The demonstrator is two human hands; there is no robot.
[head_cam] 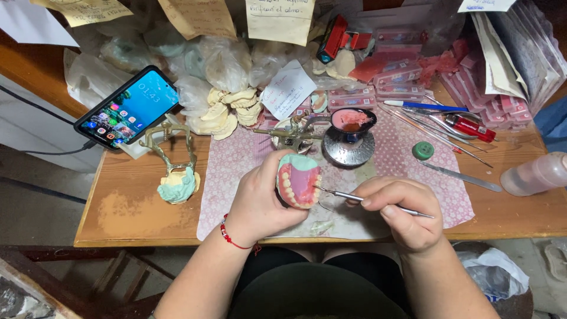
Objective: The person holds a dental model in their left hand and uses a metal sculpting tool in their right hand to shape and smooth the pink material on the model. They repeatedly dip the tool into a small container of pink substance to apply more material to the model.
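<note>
Wooden counter (136, 218) is pretty cluttered, pink patterned mat in the middle. Left hand (257, 198) has its fingers wrapped around a denture model (298, 180) over the mat; right hand (404, 210) pinches a thin metal carving tool (366, 199), tip touching the denture's pink wax.

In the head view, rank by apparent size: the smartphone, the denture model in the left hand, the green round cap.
1. smartphone, largest.
2. denture model, held up nearer the camera, so its true size is unsure.
3. green round cap, smallest.
</note>
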